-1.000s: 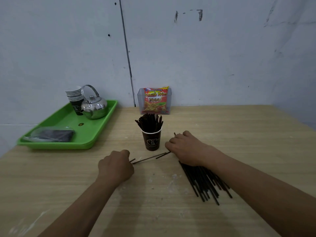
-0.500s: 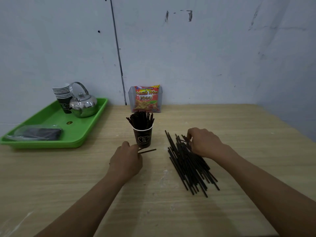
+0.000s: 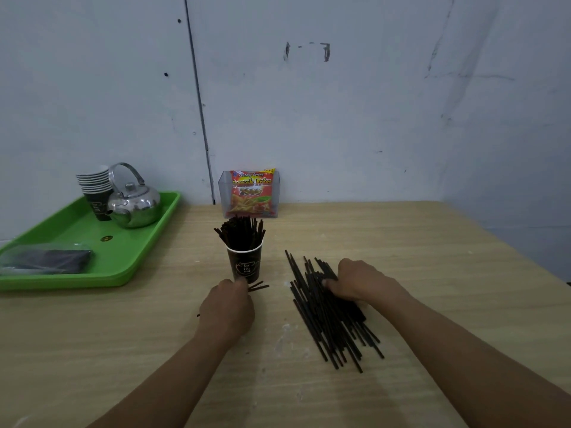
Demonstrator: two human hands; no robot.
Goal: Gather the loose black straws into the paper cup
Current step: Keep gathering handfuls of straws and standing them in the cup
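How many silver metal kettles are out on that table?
1. The silver metal kettle sits at the far end of the green plastic tray, beside the stack of paper cups; nothing suggests another is hidden.

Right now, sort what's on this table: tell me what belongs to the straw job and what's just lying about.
Belongs to the job:
paper cup, already holding straws
pile of loose straws under the right hand
few straws held by the left hand

Just lying about:
green tray
kettle
stack of cups
snack packet
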